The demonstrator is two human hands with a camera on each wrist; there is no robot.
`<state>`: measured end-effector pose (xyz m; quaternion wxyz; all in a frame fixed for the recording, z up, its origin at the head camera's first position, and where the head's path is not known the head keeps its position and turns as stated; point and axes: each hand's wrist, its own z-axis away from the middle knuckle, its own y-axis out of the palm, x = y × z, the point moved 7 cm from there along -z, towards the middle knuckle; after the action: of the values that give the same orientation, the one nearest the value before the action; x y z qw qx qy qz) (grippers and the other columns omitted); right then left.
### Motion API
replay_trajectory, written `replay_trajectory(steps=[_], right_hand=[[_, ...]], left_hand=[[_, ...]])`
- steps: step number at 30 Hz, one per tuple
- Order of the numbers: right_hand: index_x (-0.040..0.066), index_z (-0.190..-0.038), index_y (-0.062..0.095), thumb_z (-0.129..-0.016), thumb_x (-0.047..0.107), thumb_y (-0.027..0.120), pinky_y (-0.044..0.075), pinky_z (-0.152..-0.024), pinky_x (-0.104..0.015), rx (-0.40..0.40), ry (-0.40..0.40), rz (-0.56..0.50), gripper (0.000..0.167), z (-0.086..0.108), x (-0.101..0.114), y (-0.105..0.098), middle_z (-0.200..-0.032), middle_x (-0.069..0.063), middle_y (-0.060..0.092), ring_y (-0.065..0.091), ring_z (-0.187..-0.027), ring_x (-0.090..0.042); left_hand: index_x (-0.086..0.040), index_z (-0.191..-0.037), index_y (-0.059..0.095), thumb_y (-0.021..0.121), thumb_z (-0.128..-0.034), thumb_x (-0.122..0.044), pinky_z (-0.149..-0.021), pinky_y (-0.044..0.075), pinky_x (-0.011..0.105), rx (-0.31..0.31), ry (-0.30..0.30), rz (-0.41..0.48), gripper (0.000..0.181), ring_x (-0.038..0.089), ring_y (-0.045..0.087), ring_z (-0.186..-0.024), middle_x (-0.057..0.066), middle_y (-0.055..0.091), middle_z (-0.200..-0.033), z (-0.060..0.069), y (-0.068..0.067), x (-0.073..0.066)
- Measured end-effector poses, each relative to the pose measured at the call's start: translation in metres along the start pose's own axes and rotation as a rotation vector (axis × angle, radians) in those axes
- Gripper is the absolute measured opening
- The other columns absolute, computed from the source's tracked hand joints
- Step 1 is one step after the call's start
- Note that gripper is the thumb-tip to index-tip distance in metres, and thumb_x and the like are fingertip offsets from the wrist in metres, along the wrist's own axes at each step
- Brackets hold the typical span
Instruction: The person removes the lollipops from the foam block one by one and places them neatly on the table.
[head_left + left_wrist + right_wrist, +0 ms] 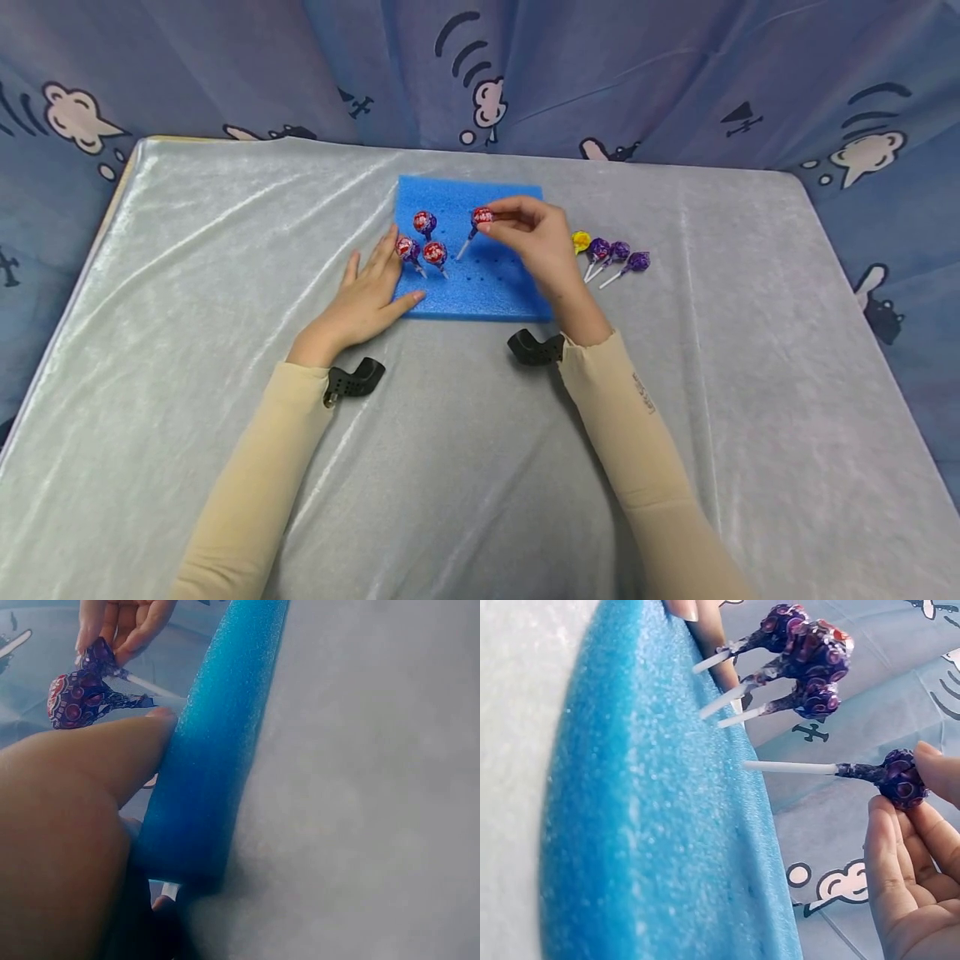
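My right hand (538, 242) pinches the candy head of a purple-and-red wrapped lollipop (904, 778) between thumb and fingers. Its white stick points down at the blue foam block (480, 300); I cannot tell whether the tip touches or enters the foam. Three similar lollipops, a back one (424, 222), a left one (407, 247) and a front one (435, 253), stand with their sticks in the block's left part. With fingers spread, my left hand (367, 298) rests on the block's left edge, close beside the left lollipop. In the left wrist view its thumb (97, 761) lies against the foam.
Right of the block lie a yellow-wrapped lollipop (581, 242) and several purple ones (637, 262), heads pointing away. Small holes dot the foam's top. A grey cloth (450, 467) covers the table, and a patterned blue curtain (637, 75) hangs behind it.
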<state>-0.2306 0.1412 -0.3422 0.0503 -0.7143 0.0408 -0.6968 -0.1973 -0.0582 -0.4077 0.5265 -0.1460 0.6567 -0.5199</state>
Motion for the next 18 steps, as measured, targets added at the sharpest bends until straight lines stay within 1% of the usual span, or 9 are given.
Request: replay_trajectory(steps=[4,10,14,18], right_hand=[[-0.008,-0.102,0.067,-0.08,-0.001,0.073,0.053,-0.077,-0.024,-0.003,-0.002,-0.025,0.023,0.005,0.002,-0.007,-0.091,-0.01,0.067,0.064,-0.08,-0.017],[-0.009,-0.103,0.066,-0.08,-0.001,0.072,0.052,-0.076,-0.022,-0.006,-0.033,-0.001,0.024,0.015,0.003,-0.021,-0.088,-0.004,0.067,0.064,-0.08,-0.015],[-0.012,-0.103,0.065,-0.08,-0.004,0.071,0.053,-0.074,-0.022,-0.018,-0.035,-0.017,0.025,0.02,0.002,-0.03,-0.085,-0.002,0.067,0.065,-0.079,-0.013],[-0.013,-0.104,0.063,-0.08,-0.004,0.071,0.053,-0.073,-0.021,0.001,-0.029,0.002,0.027,0.021,0.001,-0.033,-0.085,0.0,0.068,0.065,-0.078,-0.012]], left_hand=[[0.008,-0.147,0.012,0.039,-0.099,-0.044,-0.11,-0.015,0.047,0.001,0.001,-0.003,0.076,0.026,-0.008,-0.143,0.011,-0.019,-0.155,0.0,0.0,-0.001],[0.008,-0.147,0.013,0.039,-0.0992,-0.044,-0.11,-0.014,0.048,0.003,0.005,-0.008,0.075,0.027,-0.007,-0.143,0.011,-0.019,-0.155,-0.001,0.0,-0.002],[0.009,-0.147,0.014,0.039,-0.0991,-0.044,-0.11,-0.015,0.048,0.002,0.008,-0.006,0.075,0.027,-0.007,-0.143,0.011,-0.019,-0.155,-0.001,0.001,-0.001],[0.009,-0.146,0.014,0.039,-0.0988,-0.046,-0.11,-0.015,0.047,0.002,0.004,-0.005,0.077,0.027,-0.007,-0.143,0.011,-0.02,-0.155,0.0,0.001,0.0]])
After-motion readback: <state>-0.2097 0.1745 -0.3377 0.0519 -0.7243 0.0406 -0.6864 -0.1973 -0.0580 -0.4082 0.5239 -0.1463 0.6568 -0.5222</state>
